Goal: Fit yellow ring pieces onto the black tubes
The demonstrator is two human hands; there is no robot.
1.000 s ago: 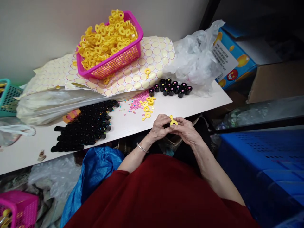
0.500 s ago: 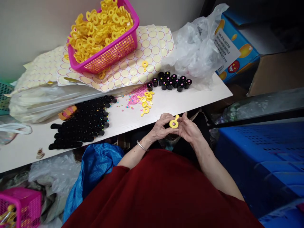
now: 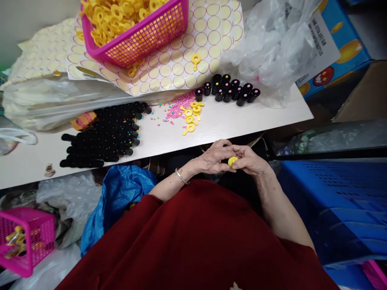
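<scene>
My left hand and my right hand meet just below the table's front edge, fingers pinched together on a small yellow ring piece. Only a bit of the piece shows between the fingertips. On the white table beyond them lie a few loose yellow ring pieces beside a scatter of pink beads. A row of short black caps stands further back. A pile of long black tubes lies to the left.
A pink basket full of yellow rings sits on sticker sheets at the back. Clear plastic bags lie at the right, a blue crate at my right side, a blue bag and another pink basket low left.
My hands have dropped slightly toward my lap and closed tighter on the yellow piece, which now shows less. The view has tilted downward, so the table sits higher in frame.
</scene>
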